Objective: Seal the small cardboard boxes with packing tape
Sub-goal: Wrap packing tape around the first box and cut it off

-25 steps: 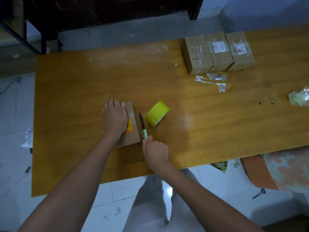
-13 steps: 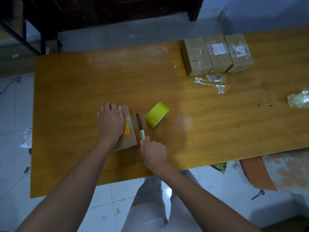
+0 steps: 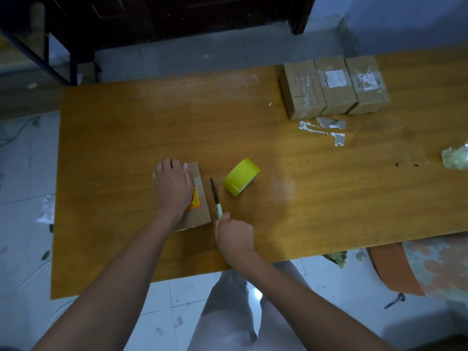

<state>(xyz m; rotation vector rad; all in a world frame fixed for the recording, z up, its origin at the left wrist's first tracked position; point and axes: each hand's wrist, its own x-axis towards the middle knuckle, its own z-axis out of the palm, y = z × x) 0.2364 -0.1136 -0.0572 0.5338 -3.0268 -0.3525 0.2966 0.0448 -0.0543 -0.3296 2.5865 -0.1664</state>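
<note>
A small cardboard box [image 3: 198, 206] with a red and yellow label lies near the front of the wooden table [image 3: 126, 138]. My left hand [image 3: 172, 186] presses flat on top of it, fingers spread. My right hand [image 3: 234, 235] grips the pale green handle of a small knife [image 3: 215, 196], whose dark blade points away from me in the gap between the box and a yellow roll of packing tape [image 3: 241, 177]. The roll stands tilted on the table just right of the blade. Whether a tape strip links roll and box cannot be made out.
Three taped cardboard boxes [image 3: 334, 87] sit side by side at the far right. Torn tape scraps [image 3: 326, 129] lie in front of them. A crumpled plastic wad [image 3: 455, 158] is at the right edge. Tiled floor and my legs show below the table's front edge.
The knife blade and my right hand have drawn slightly back toward me along the box's right side. My left hand stays pressed on the box.
</note>
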